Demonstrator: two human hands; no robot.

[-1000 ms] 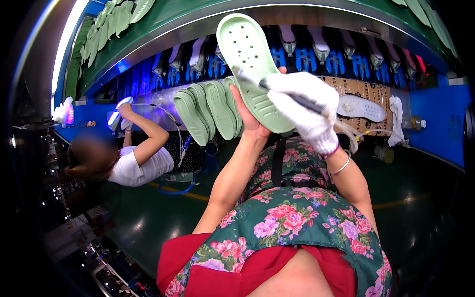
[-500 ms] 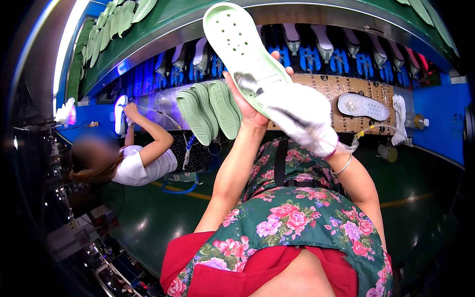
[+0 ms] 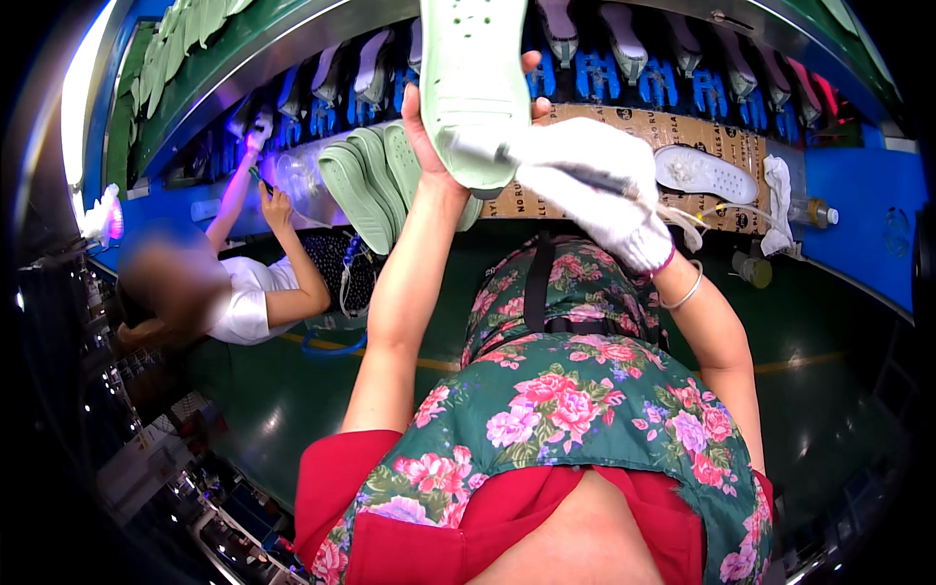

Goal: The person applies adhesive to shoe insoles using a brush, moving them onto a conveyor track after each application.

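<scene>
My bare left hand [image 3: 434,161] holds a pale green shoe insole [image 3: 473,83] from beneath, with fingertips showing at its right edge. The insole's perforated end points away and is cut off by the top of the view. In a white knitted glove, my right hand [image 3: 619,190] is closed around a brush [image 3: 577,174] with a dark handle. Its blurred tip lies over the near, rounded end of the insole; contact is hard to make out. A thin clear tube [image 3: 736,207] runs from the brush area to the right.
Left of my hands, several green insoles [image 3: 356,190] stand together on the bench. A white perforated insole [image 3: 707,175] lies on printed cardboard [image 3: 634,127], near a white cloth [image 3: 777,200] and a bottle [image 3: 817,213]. Shoes on blue holders line the back. A co-worker [image 3: 263,292] works at left.
The insole has turned more upright and shifted slightly left and up. The brush has moved from its middle to its near end. The co-worker's arm now reaches farther toward the back.
</scene>
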